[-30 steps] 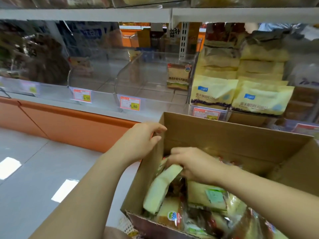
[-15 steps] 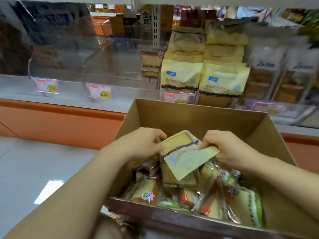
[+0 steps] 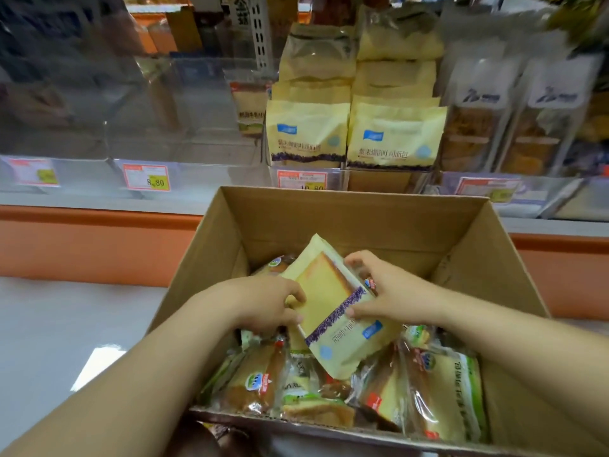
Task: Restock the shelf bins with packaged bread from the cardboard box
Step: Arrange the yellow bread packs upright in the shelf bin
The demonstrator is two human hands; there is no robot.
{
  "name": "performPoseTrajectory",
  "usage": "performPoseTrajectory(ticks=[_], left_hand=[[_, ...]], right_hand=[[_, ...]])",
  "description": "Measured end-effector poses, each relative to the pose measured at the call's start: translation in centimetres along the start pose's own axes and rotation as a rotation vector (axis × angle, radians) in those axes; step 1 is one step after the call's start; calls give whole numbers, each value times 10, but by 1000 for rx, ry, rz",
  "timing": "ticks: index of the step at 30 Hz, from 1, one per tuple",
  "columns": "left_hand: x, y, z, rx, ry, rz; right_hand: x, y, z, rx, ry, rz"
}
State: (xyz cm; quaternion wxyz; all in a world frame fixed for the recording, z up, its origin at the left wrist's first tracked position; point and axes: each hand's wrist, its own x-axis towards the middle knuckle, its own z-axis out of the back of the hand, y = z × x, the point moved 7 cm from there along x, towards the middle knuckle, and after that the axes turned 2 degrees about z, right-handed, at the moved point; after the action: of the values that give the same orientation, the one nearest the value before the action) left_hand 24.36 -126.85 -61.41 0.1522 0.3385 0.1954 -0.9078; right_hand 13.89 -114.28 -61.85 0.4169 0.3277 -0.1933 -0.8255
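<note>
At frame centre, 2 hands, left hand (image 3: 267, 303) and right hand (image 3: 382, 291), pinch 1 yellow bread pack (image 3: 336, 305) above the cardboard box (image 3: 329, 219).

Roomy bin (image 3: 191, 140) left of stacked yellow bags (image 3: 393, 140)

Even, bright indoor light; glare is seen on the floor (image 3: 99, 357); edges are blurred and wide-angle warped.

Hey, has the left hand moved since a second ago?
Yes. The left hand came off the left rim of the box and went rightward inside it, and now grips the yellow pack.
</note>
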Motion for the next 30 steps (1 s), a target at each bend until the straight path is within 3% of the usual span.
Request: performPoseTrajectory(ticks=[3,6,11,17,22,27,30], left_hand=[[-2,-1,2,-28,-3,1],[-10,0,11,-92,-56,3],[-56,-11,83,-137,-674,-132],[-100,-20,131,-183,-1037,-418],[-90,-3,142,-539,-1009,-473],[-118,-15,157,-341,-1376,-596],[-125,-17,163,-192,-1540,-562]], right_hand=[[6,-3,-7,59,-29,-57],[1,11,8,39,-51,11],[-21,60,72,-290,-239,156],[-44,109,137,-506,-509,339],[-58,125,153,-323,-736,559],[-49,135,166,-333,-903,699],[-35,120,181,-356,-924,601]])
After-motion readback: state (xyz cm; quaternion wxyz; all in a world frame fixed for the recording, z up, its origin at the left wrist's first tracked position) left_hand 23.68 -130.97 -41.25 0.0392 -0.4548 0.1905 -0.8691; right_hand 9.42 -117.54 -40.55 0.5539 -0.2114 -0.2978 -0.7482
